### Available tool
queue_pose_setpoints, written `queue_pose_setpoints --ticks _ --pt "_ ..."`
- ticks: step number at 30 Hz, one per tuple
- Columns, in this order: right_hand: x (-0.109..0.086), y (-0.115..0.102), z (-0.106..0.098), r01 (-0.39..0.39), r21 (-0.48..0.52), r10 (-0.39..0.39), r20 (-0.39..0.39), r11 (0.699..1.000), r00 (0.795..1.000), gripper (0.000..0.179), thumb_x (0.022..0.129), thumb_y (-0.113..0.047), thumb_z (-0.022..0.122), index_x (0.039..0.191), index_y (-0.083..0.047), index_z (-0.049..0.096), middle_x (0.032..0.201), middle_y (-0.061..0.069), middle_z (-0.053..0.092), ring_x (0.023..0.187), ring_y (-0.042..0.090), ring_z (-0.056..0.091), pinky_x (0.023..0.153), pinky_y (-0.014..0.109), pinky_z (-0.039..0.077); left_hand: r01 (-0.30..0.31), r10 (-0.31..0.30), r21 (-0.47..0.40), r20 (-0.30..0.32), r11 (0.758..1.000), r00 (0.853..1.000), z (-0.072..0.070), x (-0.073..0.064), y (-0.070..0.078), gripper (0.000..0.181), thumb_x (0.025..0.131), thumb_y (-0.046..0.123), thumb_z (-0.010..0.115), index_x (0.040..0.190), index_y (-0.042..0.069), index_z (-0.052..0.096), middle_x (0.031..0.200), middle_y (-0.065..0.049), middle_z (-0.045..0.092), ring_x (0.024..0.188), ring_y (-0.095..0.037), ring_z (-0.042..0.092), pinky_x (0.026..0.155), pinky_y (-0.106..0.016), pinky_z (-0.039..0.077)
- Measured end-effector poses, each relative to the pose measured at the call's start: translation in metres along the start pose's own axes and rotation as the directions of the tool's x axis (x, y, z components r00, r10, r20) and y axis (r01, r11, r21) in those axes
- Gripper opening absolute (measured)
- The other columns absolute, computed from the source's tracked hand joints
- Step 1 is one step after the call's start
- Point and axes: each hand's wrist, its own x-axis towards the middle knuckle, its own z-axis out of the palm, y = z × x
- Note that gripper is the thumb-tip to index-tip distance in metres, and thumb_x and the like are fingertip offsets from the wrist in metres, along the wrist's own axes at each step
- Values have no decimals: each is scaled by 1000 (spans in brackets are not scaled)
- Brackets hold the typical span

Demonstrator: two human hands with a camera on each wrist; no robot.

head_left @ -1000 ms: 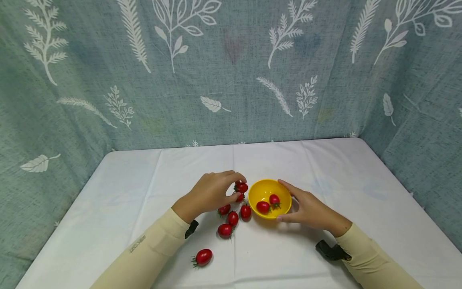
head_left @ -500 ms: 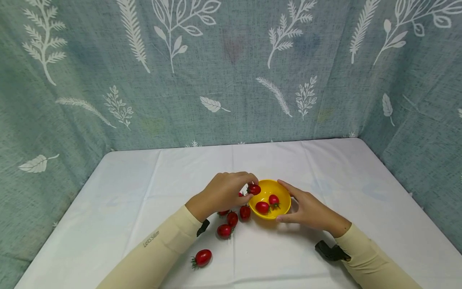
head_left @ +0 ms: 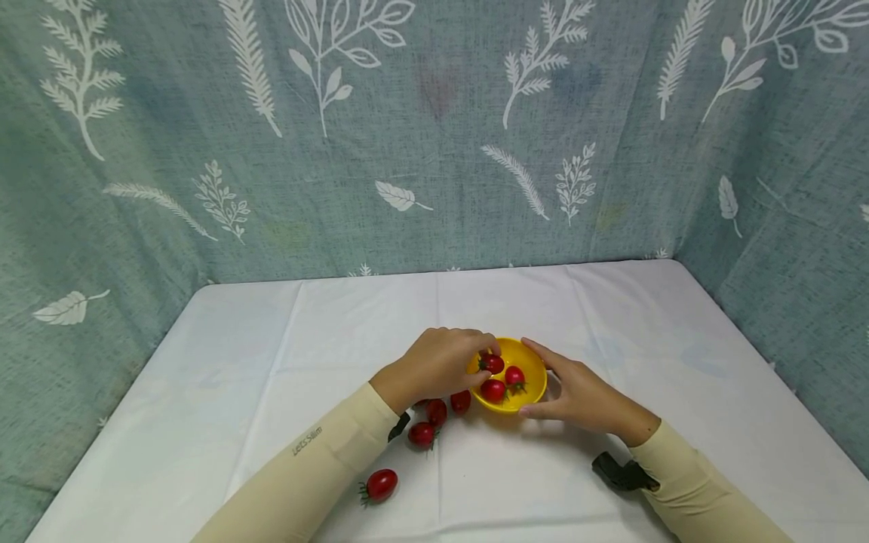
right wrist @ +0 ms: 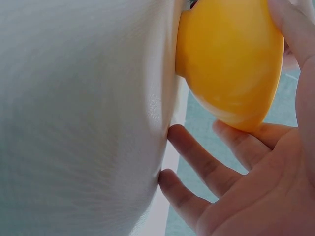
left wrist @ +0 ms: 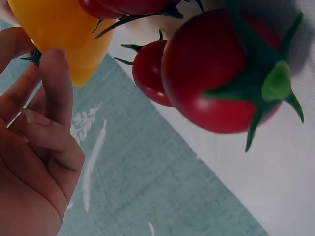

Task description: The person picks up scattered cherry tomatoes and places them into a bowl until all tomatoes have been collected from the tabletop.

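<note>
Moved right since the earlier frame: left hand [head_left: 440, 367], over the yellow bowl [head_left: 521, 356] lower right of centre, pinching one tomato [head_left: 495, 364]. Right hand [head_left: 585, 396] curved round the bowl, apparently for steadiness. Counted: one bowl; two tomatoes [head_left: 492, 391] inside; at least five loose tomatoes [head_left: 422, 434] on white cloth [head_left: 536, 490], lower centre.
</note>
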Motion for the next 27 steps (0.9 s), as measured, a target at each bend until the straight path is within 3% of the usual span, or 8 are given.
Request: queue_pose_setpoints --ticks 19,27 --pt "0 2 1 21 15 -21 -18 1000 1000 105 77 -49 83 157 -8 29 157 14 41 140 38 45 113 61 33 29 -30 12 79 1000 996 8 11 0 33 91 35 74 121 23 69 111 7 72 88 -10 64 78 -28 55" --pt "0 2 1 31 18 -30 -17 999 999 105 78 -49 82 157 -8 28 157 13 42 140 37 46 114 60 33 58 -59 13 128 998 990 8 13 2 34 91 36 73 123 24 69 117 7 72 101 -12 66 87 -33 55"
